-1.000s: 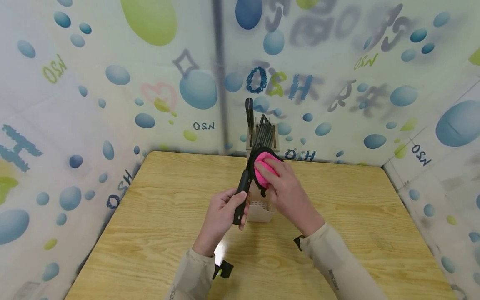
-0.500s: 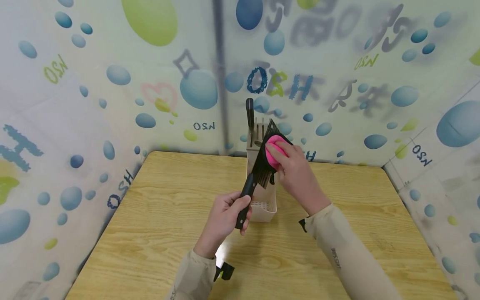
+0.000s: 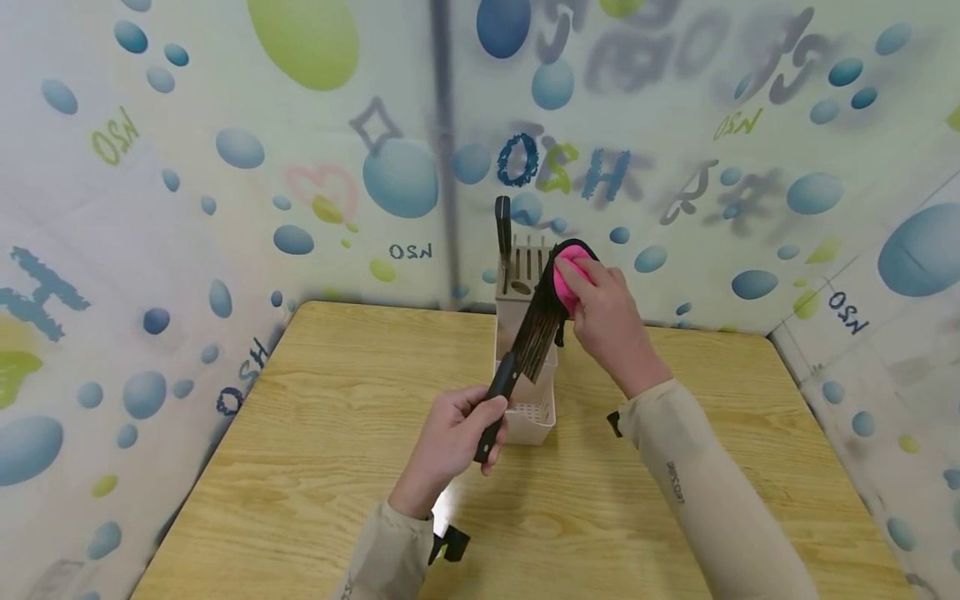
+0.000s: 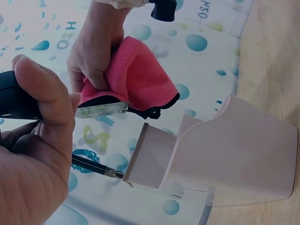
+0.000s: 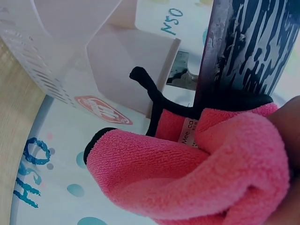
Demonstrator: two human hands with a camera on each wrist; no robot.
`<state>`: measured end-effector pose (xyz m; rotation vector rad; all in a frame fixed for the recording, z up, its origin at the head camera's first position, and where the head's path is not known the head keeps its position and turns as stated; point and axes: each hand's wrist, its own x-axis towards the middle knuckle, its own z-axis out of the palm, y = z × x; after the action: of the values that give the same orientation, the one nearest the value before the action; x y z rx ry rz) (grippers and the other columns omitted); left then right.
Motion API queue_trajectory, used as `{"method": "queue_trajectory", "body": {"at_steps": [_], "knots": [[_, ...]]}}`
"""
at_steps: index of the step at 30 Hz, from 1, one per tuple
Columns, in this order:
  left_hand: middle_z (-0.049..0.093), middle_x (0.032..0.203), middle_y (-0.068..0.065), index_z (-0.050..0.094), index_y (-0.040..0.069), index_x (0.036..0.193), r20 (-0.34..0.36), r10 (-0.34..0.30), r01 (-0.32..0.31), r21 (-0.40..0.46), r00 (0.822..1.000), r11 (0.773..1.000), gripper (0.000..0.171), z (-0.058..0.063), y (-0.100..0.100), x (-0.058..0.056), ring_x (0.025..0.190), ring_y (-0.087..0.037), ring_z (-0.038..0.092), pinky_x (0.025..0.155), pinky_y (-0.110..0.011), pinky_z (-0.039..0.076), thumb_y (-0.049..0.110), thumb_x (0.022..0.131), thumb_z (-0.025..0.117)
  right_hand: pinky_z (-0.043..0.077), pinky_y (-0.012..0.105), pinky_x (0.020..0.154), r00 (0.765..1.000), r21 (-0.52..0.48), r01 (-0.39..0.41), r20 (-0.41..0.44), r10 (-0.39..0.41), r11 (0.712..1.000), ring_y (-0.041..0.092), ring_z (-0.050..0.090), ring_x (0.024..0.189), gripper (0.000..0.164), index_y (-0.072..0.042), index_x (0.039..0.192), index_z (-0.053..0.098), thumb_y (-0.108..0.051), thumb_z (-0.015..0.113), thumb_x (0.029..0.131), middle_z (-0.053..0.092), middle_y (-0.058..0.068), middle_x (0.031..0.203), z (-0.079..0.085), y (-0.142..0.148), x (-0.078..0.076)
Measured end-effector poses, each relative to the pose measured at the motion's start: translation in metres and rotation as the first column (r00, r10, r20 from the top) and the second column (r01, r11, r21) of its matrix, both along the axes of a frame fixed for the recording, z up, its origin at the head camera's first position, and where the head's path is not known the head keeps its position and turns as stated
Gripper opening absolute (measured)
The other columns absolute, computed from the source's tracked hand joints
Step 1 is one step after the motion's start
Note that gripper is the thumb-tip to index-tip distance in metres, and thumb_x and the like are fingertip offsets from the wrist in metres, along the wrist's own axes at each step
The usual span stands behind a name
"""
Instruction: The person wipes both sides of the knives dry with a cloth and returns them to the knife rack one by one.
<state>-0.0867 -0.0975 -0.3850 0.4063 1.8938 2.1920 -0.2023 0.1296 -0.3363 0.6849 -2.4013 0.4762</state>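
My left hand [image 3: 453,433] grips the black handle of a kitchen knife [image 3: 540,337], whose broad dark blade slants up and to the right. Light streaks mark the blade in the right wrist view. My right hand [image 3: 611,321] holds a folded pink cloth [image 5: 197,173] with black edging against the far end of the blade, hiding the tip. Behind the knife a pale knife holder [image 4: 229,150] stands on the table, partly covered by the blade in the head view. A second black-handled knife [image 3: 503,223] stands upright in its top slots.
The wooden table [image 3: 337,375] reaches back to a wall [image 3: 322,125] printed with blue drops and letters. At the holder's front is a low tray with a perforated floor [image 3: 531,411]. A black wrist mount [image 3: 452,543] hangs under the left sleeve.
My right hand has slid the cloth up and right along the blade to its far end, baring the part near the handle. My left hand and the knife have shifted slightly right and down.
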Motion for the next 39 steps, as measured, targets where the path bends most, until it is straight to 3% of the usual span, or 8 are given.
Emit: {"method": "queue_trajectory", "body": {"at_steps": [7, 16, 27, 39], "knots": [[0.057, 0.068, -0.007, 0.063, -0.013, 0.105, 0.003, 0.003, -0.003, -0.003, 1.000, 1.000, 0.031, 0.000, 0.000, -0.001, 0.043, -0.010, 0.052, 0.041, -0.027, 0.047, 0.015, 0.107, 0.052, 0.055, 0.054, 0.093, 1.000, 0.007, -0.016, 0.009, 0.016, 1.000, 0.047, 0.056, 0.110, 0.050, -0.005, 0.141, 0.062, 0.010, 0.056, 0.093, 0.061, 0.024, 0.134, 0.002, -0.002, 0.006], [0.057, 0.068, -0.007, 0.062, -0.011, 0.104, 0.051, 0.044, -0.044, 0.015, 0.998, 0.999, 0.034, 0.001, 0.000, -0.002, 0.044, -0.012, 0.052, 0.042, -0.027, 0.047, 0.019, 0.108, 0.047, 0.055, 0.053, 0.089, 0.991, 0.003, -0.122, -0.054, 0.122, 0.992, 0.047, 0.056, 0.105, 0.054, -0.005, 0.139, 0.063, 0.013, 0.064, 0.088, 0.062, 0.022, 0.132, -0.006, -0.015, 0.025], [0.058, 0.067, -0.006, 0.064, -0.009, 0.105, 0.102, 0.070, -0.075, 0.040, 0.992, 0.996, 0.037, 0.003, -0.001, -0.006, 0.044, -0.013, 0.052, 0.042, -0.027, 0.047, 0.021, 0.108, 0.042, 0.054, 0.053, 0.090, 0.971, -0.017, -0.215, -0.107, 0.212, 0.977, 0.043, 0.057, 0.103, 0.057, -0.008, 0.139, 0.065, 0.016, 0.065, 0.087, 0.064, 0.020, 0.130, -0.014, -0.030, 0.046], [0.059, 0.068, -0.007, 0.064, -0.009, 0.104, 0.100, 0.079, -0.090, 0.102, 0.992, 0.991, 0.037, 0.003, -0.003, -0.007, 0.045, -0.013, 0.054, 0.042, -0.027, 0.047, 0.021, 0.109, 0.042, 0.050, 0.053, 0.101, 0.964, 0.009, -0.259, -0.064, 0.259, 0.966, 0.041, 0.057, 0.117, 0.052, -0.010, 0.140, 0.065, 0.009, 0.068, 0.091, 0.064, 0.018, 0.133, -0.021, -0.037, 0.067]]}}
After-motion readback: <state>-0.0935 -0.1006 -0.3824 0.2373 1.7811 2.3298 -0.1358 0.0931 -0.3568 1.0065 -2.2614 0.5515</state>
